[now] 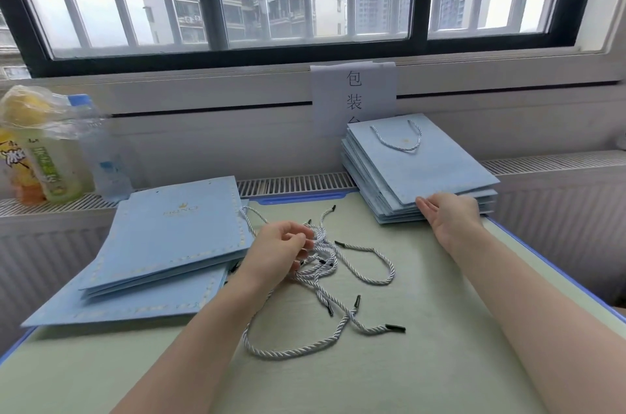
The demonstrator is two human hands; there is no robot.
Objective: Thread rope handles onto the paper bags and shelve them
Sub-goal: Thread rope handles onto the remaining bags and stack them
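A tangle of white twisted rope handles (338, 281) with black tips lies in the middle of the pale green table (423, 363). My left hand (281, 251) rests on the tangle with curled fingers pinching some strands. At the left lies a flat pile of light blue paper bags (162, 244) without handles. At the back right sits a stack of blue bags (423, 169); the top one has a rope handle threaded. My right hand (450, 213) touches the stack's front edge with its fingers straight.
Drink bottles (50, 149) and a clear water bottle (105, 156) stand on the radiator ledge at the far left. A paper sign (354, 91) hangs under the window behind the right stack. The table has a blue rim (559, 281) along its right side.
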